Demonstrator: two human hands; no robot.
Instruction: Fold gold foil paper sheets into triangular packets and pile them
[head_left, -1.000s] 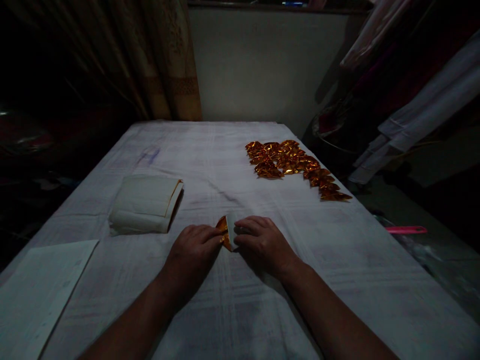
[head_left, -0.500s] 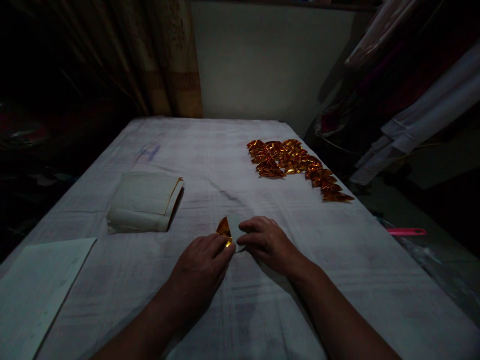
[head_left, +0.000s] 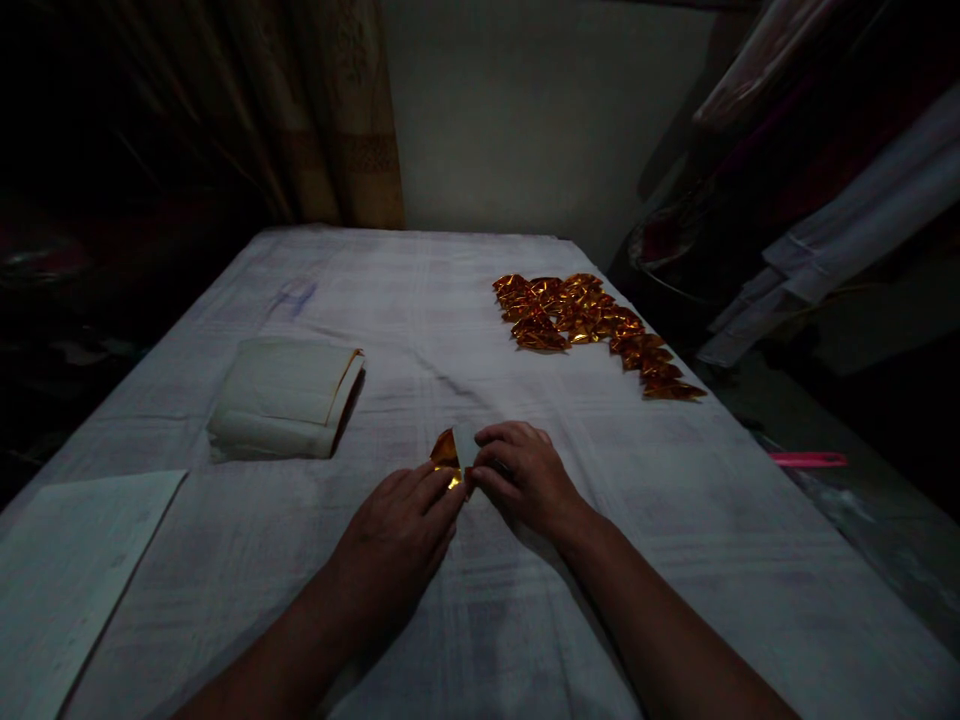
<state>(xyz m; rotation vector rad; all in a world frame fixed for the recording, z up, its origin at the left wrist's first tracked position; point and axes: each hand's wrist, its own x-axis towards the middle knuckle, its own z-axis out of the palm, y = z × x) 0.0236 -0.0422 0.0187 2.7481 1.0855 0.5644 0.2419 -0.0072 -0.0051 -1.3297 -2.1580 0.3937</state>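
A small piece of gold foil paper (head_left: 445,451), pale on its reverse side, lies partly folded on the cloth between my two hands. My left hand (head_left: 399,525) presses on its left and near part, fingers closed together over the shiny gold side. From the right, my right hand (head_left: 525,474) pinches the near right corner, where a bit of gold now shows under the fingertips. The fingers cover much of the paper.
Several folded gold foil pieces (head_left: 592,318) lie in rows at the back right. A folded pale paper packet (head_left: 281,398) and a white sheet (head_left: 82,570) are on the left. A checked cloth (head_left: 450,290) covers the table; a pink handle (head_left: 810,460) shows beyond its right edge.
My right fingers have turned the near right corner of the foil paper inward, so gold shows where the pale side was. My left hand stays in place on it.
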